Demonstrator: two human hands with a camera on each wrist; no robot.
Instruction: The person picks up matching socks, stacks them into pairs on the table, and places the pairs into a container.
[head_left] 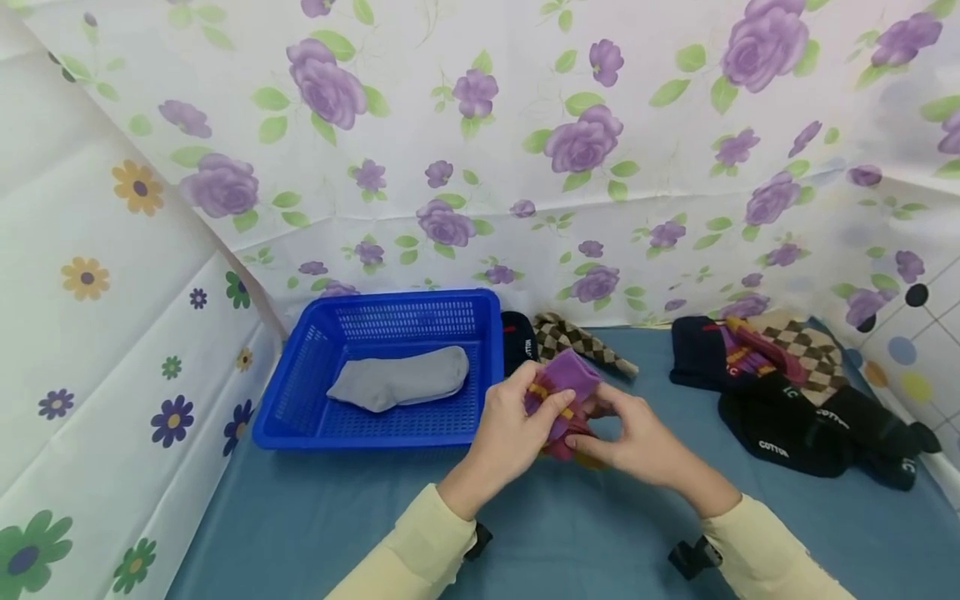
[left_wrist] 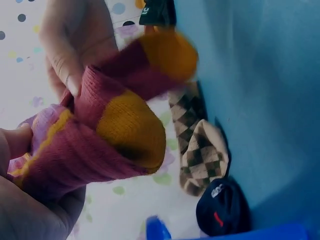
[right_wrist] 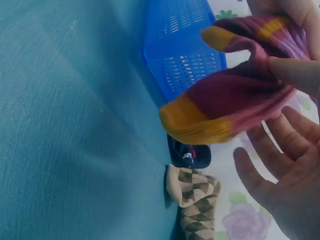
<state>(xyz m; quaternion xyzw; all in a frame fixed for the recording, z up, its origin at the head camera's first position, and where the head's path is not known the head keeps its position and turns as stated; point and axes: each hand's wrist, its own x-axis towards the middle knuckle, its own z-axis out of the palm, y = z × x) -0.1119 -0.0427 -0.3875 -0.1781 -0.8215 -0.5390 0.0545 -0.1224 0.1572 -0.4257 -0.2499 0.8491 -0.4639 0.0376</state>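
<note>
A pair of purple and maroon striped socks (head_left: pixel 566 375) with mustard toes is held up right of the basket. My left hand (head_left: pixel 512 425) grips the purple cuff end, its thumb across the front. My right hand (head_left: pixel 637 433) pinches the maroon part between thumb and fingers. Seen from the left wrist, two mustard toe ends (left_wrist: pixel 132 130) hang apart from each other. In the right wrist view, several fingers (right_wrist: pixel 280 145) of the right hand spread below the fabric, and the thumb lies on it.
A blue plastic basket (head_left: pixel 375 440) holds grey socks (head_left: pixel 405 377). Behind my hands lie a dark navy sock (head_left: pixel 516 342) and a checkered sock (head_left: pixel 577 342). To the right is a pile of black socks (head_left: pixel 787 433), navy, striped and checkered ones. Floral sheets (head_left: pixel 480 167) hang at the back and left.
</note>
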